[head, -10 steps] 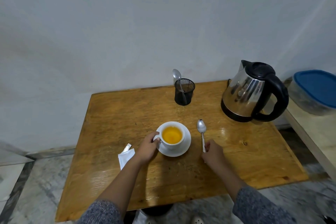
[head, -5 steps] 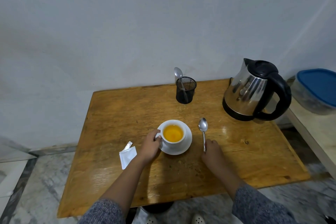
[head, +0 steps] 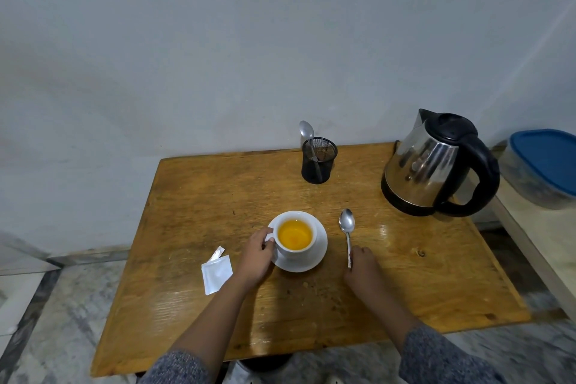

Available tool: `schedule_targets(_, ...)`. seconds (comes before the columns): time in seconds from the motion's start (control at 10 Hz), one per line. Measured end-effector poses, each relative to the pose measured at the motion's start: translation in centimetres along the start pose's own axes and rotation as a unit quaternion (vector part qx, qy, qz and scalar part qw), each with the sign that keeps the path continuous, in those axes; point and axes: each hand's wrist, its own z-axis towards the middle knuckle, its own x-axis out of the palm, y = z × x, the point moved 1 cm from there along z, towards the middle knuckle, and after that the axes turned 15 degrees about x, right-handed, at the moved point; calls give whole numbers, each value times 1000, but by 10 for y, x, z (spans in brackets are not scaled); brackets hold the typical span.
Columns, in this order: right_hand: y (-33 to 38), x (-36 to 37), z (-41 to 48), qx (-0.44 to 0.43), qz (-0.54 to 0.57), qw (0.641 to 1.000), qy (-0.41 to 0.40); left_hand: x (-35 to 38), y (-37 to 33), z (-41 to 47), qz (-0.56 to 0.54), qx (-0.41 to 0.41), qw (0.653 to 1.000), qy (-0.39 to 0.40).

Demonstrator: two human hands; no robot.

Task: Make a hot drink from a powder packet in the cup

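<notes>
Now spoon (head: 347, 227) lies right of cup (head: 294, 235), bowl pointing away; right hand (head: 363, 265) pinches its handle end, left hand (head: 257, 256) grips cup handle

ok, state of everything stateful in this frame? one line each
cup: upright on saucer, filled with orange-yellow drink
saucer: flat on table
powder packet: torn open, lying flat left of the cup
spoon: lying on table, bowl up
kettle: upright, lid closed
mesh holder: upright, one spoon standing in it
blue-lidded container: lid on
left hand: gripping the cup handle
right hand: on the spoon handle's end
</notes>
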Motion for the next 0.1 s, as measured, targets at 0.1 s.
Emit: schedule_targets(0.1, 0, -4, -1, -18, 12, 1000, 4, 1, -6, -8, 11, 26, 999, -24)
